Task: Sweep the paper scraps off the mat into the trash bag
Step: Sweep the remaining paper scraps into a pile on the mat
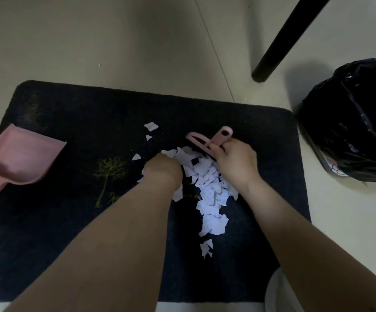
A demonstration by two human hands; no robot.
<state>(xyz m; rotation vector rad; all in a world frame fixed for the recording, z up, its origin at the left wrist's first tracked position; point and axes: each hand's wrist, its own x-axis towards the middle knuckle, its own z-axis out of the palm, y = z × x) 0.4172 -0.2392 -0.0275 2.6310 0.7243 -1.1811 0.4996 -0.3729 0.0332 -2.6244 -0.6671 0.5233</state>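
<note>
White paper scraps [210, 194] lie heaped in a strip on the right half of the dark mat [70, 221]. My right hand [235, 164] grips the handle of a small pink brush [207, 143], whose head lies at the far end of the heap. My left hand [163, 168] rests against the heap's left side, its fingers bent down out of sight among the scraps. A pink dustpan [18, 157] lies on the mat's left edge, apart from both hands. The black trash bag [351, 122] stands on the floor to the right of the mat.
A black furniture leg [279, 43] slants down onto the pale tiled floor [115, 41] beyond the mat's far right corner. A few stray scraps [151, 126] lie further out on the mat. Something white [279, 293] shows at the bottom right.
</note>
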